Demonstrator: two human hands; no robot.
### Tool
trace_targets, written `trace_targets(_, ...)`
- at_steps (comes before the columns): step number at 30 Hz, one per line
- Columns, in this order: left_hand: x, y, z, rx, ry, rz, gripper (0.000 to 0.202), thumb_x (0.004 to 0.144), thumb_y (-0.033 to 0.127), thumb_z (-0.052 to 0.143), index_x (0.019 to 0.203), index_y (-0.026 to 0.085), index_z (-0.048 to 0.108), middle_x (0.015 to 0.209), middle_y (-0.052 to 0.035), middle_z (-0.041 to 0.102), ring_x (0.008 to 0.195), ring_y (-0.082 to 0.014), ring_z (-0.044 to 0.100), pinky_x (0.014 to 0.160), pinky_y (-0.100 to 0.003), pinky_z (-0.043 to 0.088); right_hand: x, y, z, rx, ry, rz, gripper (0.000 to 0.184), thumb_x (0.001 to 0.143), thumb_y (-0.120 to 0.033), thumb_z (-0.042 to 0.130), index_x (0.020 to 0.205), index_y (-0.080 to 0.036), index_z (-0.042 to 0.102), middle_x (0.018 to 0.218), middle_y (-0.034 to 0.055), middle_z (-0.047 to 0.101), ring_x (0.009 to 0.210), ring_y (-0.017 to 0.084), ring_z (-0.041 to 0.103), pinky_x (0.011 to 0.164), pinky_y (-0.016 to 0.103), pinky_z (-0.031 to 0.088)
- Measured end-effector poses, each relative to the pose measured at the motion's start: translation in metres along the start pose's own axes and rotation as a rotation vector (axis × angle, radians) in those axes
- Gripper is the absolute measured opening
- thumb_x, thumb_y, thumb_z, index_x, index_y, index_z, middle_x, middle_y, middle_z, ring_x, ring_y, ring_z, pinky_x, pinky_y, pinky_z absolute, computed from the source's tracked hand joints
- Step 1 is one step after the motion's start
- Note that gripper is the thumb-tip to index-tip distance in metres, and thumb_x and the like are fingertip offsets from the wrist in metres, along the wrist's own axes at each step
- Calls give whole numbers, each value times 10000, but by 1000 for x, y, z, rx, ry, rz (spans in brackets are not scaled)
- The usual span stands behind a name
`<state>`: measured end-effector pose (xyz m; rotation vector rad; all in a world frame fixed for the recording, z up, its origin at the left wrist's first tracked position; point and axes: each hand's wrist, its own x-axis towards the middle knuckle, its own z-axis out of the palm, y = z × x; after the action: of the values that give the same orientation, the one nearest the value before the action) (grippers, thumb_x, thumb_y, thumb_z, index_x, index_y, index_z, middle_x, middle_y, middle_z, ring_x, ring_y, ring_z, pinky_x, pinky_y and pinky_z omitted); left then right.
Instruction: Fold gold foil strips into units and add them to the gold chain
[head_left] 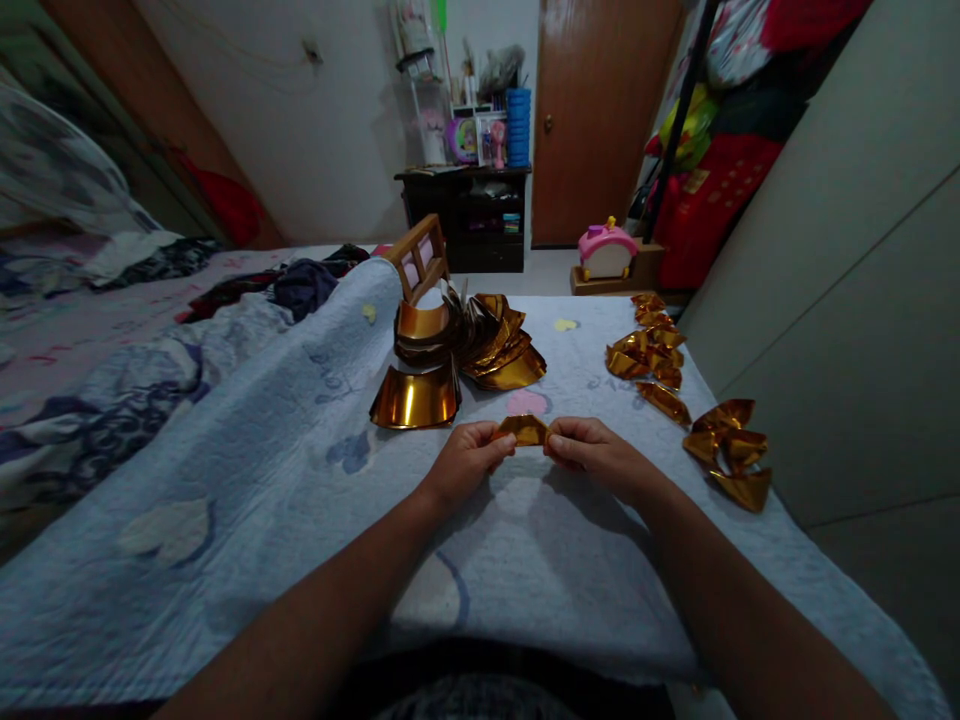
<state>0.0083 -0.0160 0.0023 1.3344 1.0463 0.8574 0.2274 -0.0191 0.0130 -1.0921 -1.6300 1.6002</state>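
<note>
Both my hands meet over the pale blue quilt in front of me. My left hand and my right hand each pinch one end of a small folded piece of gold foil paper, held just above the quilt. A curled stack of flat gold sheets lies beyond my hands, a little to the left. Folded gold pieces sit in a cluster at the far right, and three more folded gold pieces lie nearer, close to the right edge.
A heap of clothes and bedding covers the left side. A small wooden frame stands behind the gold stack. A pale wall or cabinet runs along the right. A dark shelf, a door and a pink toy stand at the back.
</note>
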Motion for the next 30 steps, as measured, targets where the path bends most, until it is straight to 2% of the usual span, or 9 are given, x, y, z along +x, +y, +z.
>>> trace_targets(4,1,-1,-2,-6,8,-11,307,787,440,659,676,161,596,540,61,411,505,-83,305,534,-254,235,0,1,-4,15,7,34,325,828,-494,590,833,-170,613,623,-42,479,538,97,354,527,248,252)
trace_targets(11,0,-2,-9,87,-108,-15,361,863,474,587,776,145,710,582,18,477,540,-109,378,546,-260,278,2,0,-8,-215,138,100,211,804,-366,545,714,-184,603,597,-22,486,527,112,387,512,253,271)
trace_targets(15,1,-1,-10,204,-26,68,279,848,411,629,765,158,714,710,-14,556,631,-131,466,601,-267,347,4,0,-7,-440,221,82,202,780,-270,481,631,-183,586,580,-7,514,543,129,446,534,262,291)
trace_targets(17,2,-4,-9,191,-3,87,215,834,366,655,846,159,712,761,-13,573,672,-133,490,623,-262,363,4,0,-5,-527,246,66,222,774,-252,462,582,-187,552,559,-7,500,542,133,455,547,268,289)
trace_targets(19,4,-7,-8,140,-7,70,241,819,332,676,992,164,687,749,16,546,651,-117,472,609,-248,353,4,0,-3,-606,261,55,240,775,-241,457,557,-188,542,545,-5,491,541,135,459,560,277,286)
trace_targets(22,3,-11,-5,132,10,76,318,830,301,668,1124,190,621,727,49,508,620,-103,452,603,-233,353,4,0,0,-740,291,56,257,800,-236,470,588,-178,603,559,12,542,556,144,483,581,287,289)
trace_targets(25,-1,-9,1,219,41,127,366,872,272,614,1232,232,560,721,62,506,642,-114,476,638,-237,369,4,0,2,-857,327,87,272,837,-252,484,666,-172,680,623,44,633,595,158,526,598,289,300)
trace_targets(27,-3,-7,6,313,43,163,245,903,259,559,1143,228,594,730,51,531,667,-126,500,671,-252,382,4,0,4,-932,356,127,277,848,-260,492,701,-176,712,673,66,677,628,172,553,601,293,295)
trace_targets(30,-4,-5,12,474,31,211,144,909,212,516,964,207,649,866,-12,651,818,-179,588,776,-299,422,5,-1,7,-1025,402,188,279,863,-276,507,739,-187,740,733,90,716,665,195,581,593,303,275)
